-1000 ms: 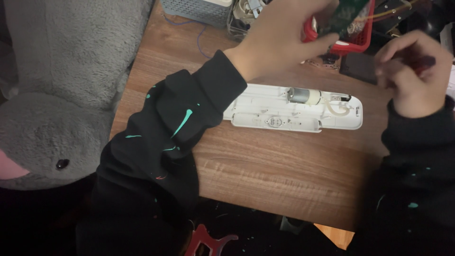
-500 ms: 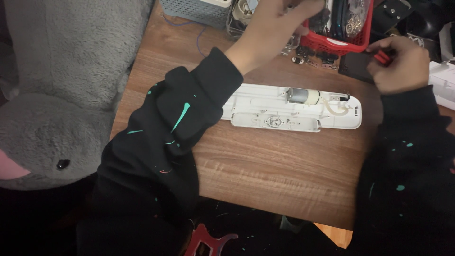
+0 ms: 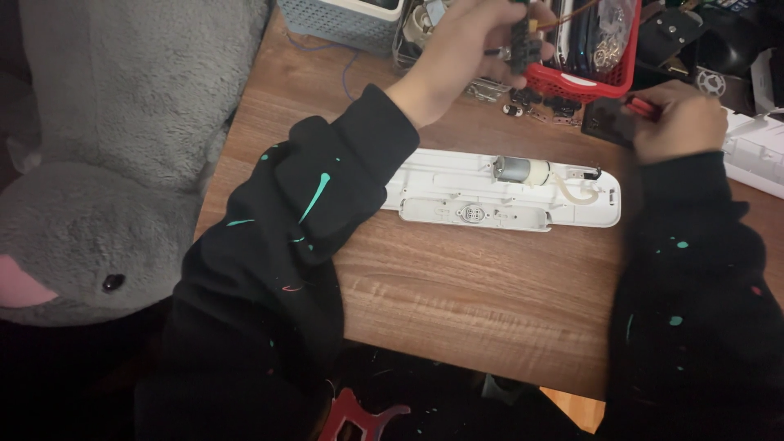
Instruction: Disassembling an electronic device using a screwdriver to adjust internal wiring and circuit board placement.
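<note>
Wood-grain brown surface (image 3: pixel 457 302). Long white plastic housing (image 3: pixel 457 204) lies flat mid-surface, opened side up, small silver motor (image 3: pixel 521 170) seated in it. Far edge: red basket (image 3: pixel 581 82), pale blue-grey grid box (image 3: pixel 339 20) to its left, small dark parts (image 3: pixel 543 106) scattered just near the basket. White device (image 3: pixel 755 155) at far right.

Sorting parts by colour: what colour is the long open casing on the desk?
White, the casing with a silver motor inside; the head view shows it.
</note>
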